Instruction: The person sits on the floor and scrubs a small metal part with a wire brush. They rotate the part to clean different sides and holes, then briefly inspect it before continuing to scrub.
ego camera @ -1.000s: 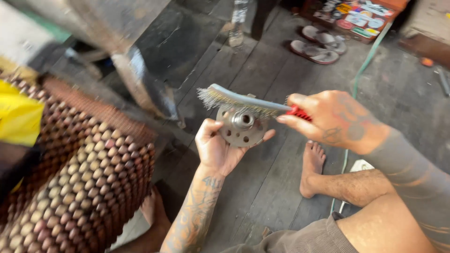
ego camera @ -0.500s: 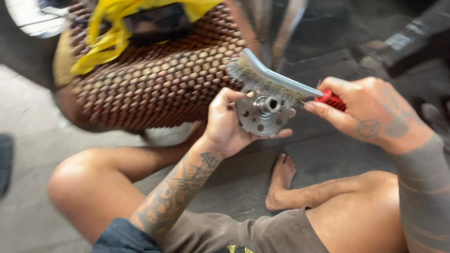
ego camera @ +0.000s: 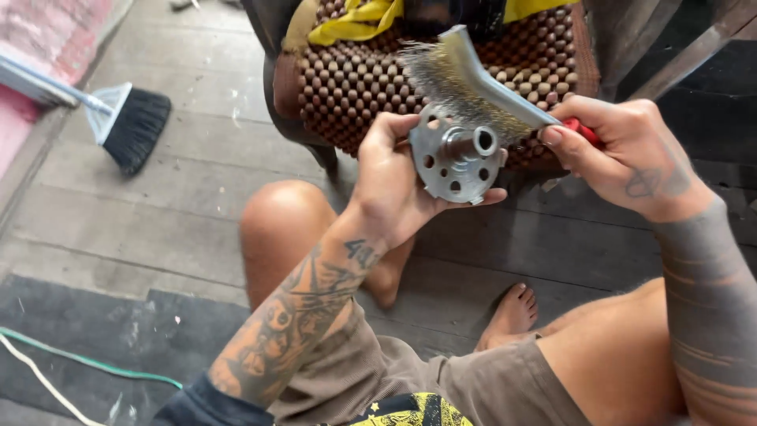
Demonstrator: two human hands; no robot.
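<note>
My left hand (ego camera: pixel 394 185) grips a round grey metal hub (ego camera: pixel 455 154) with several holes and a short centre tube, holding it by the rim. A wire brush (ego camera: pixel 461 79) with a metal back and red handle lies against the hub's top edge, bristles down. My right hand (ego camera: pixel 631 154) is closed around its red handle. Both hands hover above my bent knees and bare foot (ego camera: pixel 509 315).
A chair with a brown wooden-bead seat cover (ego camera: pixel 355 87) and yellow cloth (ego camera: pixel 355 20) stands just behind the hands. A black-bristled broom (ego camera: pixel 130 126) lies on the plank floor at left. A green cable (ego camera: pixel 87 363) and a white cable (ego camera: pixel 35 379) cross the dark mat at lower left.
The view has swung left, bringing the beaded seat behind the hands and the broom into sight. The hub and brush stay together, with the brush now angled more steeply over the hub's top.
</note>
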